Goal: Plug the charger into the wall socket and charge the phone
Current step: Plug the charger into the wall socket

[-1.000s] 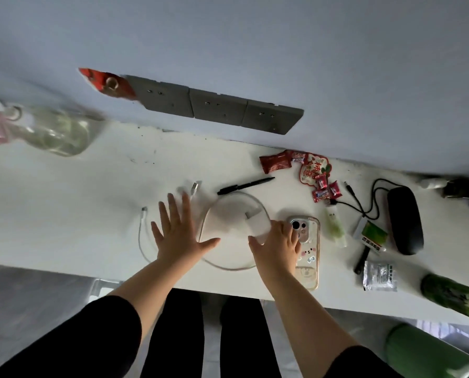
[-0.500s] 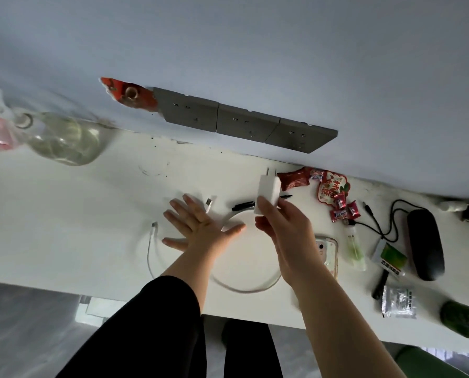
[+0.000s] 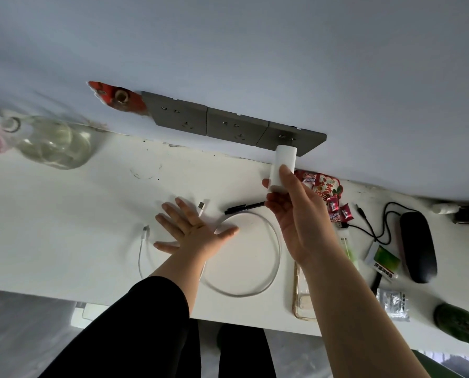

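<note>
The left hand (image 3: 192, 233) lies flat on the white tabletop (image 3: 64, 214), fingers spread and released, over a looped white charging cable (image 3: 271, 257). The raised right hand (image 3: 298, 214) has its fingers grasping a white rectangular charger (image 3: 282, 167) at the rightmost grey wall socket (image 3: 290, 139). Red sweet wrappers (image 3: 326, 192) bear unreadable print; a clear-cased phone (image 3: 303, 298) lies beneath the right forearm.

Lighting: dim, soft, even daylight; faint shadows. Quality: wide-angle bending at edges; clear glass bottle (image 3: 52, 143) at left blurred.
</note>
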`<state>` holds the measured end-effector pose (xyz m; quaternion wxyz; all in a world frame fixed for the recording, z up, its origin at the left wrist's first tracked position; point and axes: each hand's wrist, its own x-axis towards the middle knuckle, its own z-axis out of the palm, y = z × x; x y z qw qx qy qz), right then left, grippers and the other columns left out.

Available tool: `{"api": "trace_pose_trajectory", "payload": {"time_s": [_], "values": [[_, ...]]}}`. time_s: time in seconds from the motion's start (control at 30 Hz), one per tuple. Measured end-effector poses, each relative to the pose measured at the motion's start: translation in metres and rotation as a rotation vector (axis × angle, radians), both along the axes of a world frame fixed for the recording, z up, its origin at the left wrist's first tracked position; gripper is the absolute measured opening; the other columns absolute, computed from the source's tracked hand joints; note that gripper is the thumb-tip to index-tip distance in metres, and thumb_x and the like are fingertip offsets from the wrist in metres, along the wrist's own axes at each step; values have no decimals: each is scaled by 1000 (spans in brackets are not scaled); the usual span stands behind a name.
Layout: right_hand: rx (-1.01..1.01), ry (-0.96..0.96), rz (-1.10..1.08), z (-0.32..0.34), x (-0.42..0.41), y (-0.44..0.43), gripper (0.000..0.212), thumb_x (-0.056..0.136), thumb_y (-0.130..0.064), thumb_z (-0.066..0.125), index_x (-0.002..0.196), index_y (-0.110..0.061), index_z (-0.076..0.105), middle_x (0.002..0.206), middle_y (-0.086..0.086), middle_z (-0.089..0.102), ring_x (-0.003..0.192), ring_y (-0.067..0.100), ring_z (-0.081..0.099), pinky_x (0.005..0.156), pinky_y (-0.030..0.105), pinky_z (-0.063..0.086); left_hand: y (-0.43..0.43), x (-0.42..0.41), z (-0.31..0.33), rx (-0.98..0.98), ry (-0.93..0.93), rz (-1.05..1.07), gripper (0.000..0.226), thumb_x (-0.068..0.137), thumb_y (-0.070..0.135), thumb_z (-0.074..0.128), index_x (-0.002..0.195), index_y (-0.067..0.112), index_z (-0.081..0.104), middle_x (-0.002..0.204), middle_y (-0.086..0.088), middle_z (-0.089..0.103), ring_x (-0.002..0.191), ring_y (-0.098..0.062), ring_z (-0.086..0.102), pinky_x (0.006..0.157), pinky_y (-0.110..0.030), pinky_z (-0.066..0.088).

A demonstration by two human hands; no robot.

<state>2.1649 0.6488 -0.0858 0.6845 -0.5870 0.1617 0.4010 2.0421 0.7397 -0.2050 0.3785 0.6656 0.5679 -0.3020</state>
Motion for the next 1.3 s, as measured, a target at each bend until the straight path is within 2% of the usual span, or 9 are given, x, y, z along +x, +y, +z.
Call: {"api": "trace_pose_trajectory", "payload": {"time_s": [0.2,0.4,0.53,0.63,0.83,1.0,1.1,1.2,1.3], "values": [[15,0,16,2,6,0,20,89,-27,64,84,-9,70,81,8,66,65,13,58,60,20,55,-1,0,-1,-6,11,-2,150,39,93,52,120,23,-53,141,-7,-52,132,-30,-46,102,-73,-10],[68,25,-1,2,5,5,22,89,-29,63,81,-10,72,88,12,69,62,12,59,58,20,54,-1,0,-2,-9,10,3,151,37,93,52,119,24,-54,140,-6,-53,131,-29,-47,102,-72,-11],[78,0,-27,-1,3,8,24,89,-26,63,73,-14,75,75,3,72,61,10,60,57,20,54,-2,0,-1,-8,11,5,151,38,92,53,120,24,-53,140,-5,-53,131,-29,-47,102,-72,-11],[86,-26,-15,-5,3,7,26,90,-25,62,72,-14,77,74,2,72,61,9,60,58,20,54,-1,1,-1,-8,3,5,150,38,92,53,119,24,-54,140,-5,-53,130,-29,-47,102,-72,-11],[72,-57,-6,-8,9,7,27,90,-29,62,73,-15,77,77,4,74,63,9,61,60,19,54,-2,0,-2,1,-9,1,150,39,92,53,121,24,-52,142,-6,-51,131,-29,-47,102,-72,-11],[66,-48,19,-6,15,9,30,88,-31,64,68,-14,78,78,9,67,60,10,61,60,20,54,-2,0,-3,16,-13,-4,149,40,92,52,120,23,-52,143,-7,-50,132,-30,-46,103,-72,-10],[54,-61,25,-6,18,8,26,89,-31,63,76,-12,75,80,11,66,58,11,61,59,20,54,-3,-1,-5,21,-18,-8,148,40,92,52,120,24,-52,143,-7,-50,132,-30,-45,103,-72,-10],[15,-60,62,-1,20,9,25,90,-31,62,89,-8,71,92,18,65,58,13,59,59,22,54,-2,0,-4,20,-17,-6,148,41,91,53,122,24,-51,144,-7,-49,133,-30,-45,103,-72,-10],[-25,-30,41,3,24,11,26,89,-30,64,91,-5,70,96,22,65,56,15,58,56,22,54,-3,1,-1,22,-12,-2,147,42,91,53,121,23,-51,144,-7,-48,133,-30,-44,103,-72,-9]]}}
